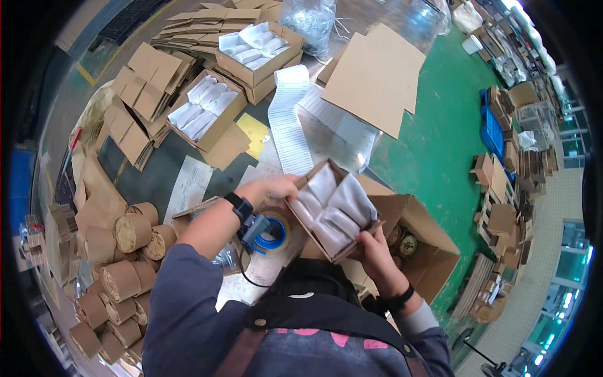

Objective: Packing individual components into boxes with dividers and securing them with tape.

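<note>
Between my hands is a small open cardboard box (306, 221), tilted, packed with several white-wrapped pieces (342, 207). My left hand (276, 190) grips its left upper side; the fingertips are partly hidden by the box wall. At the lower right corner my right hand (377, 251) is closed on the box, thumb over the rim. Just below my left wrist lies a blue-cored tape roll (271, 232) on the table. Beside my right hand stands a larger open carton (433, 267) with round, brown-wrapped pieces (407, 244) inside.
Two filled boxes stand at the far left, one nearer (233, 113) and one stacked farther (257, 74). A strip of labels (289, 119) crosses the table, beside a large cardboard sheet (377, 78). Brown paper-wrapped rolls (119, 279) are piled at left. Flattened cartons (147, 81) lie behind them.
</note>
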The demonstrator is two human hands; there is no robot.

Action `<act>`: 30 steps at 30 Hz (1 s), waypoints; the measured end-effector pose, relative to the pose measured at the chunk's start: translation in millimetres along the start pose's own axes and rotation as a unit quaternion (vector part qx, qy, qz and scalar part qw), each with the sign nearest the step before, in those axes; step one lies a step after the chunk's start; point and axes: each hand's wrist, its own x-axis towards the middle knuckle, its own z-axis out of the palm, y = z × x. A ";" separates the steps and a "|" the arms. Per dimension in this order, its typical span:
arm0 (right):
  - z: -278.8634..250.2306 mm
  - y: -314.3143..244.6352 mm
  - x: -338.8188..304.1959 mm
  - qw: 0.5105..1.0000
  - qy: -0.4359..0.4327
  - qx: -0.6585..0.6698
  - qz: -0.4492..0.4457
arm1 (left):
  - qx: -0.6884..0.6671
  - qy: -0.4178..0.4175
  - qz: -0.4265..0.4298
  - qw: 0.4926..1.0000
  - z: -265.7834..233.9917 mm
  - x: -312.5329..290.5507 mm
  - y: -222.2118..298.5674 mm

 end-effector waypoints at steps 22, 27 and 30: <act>-2.0 -21.9 5.3 0.779 -0.037 -0.553 -0.295 | 0.563 0.338 0.283 0.699 74.5 -60.0 42.5; 28.9 -28.5 48.5 0.552 -0.024 -0.683 -0.479 | 0.638 0.363 0.187 0.652 124.9 -35.9 -20.6; 26.1 -18.2 50.4 0.512 -0.035 -0.746 -0.425 | 0.649 0.401 0.140 0.632 133.9 -30.6 -38.0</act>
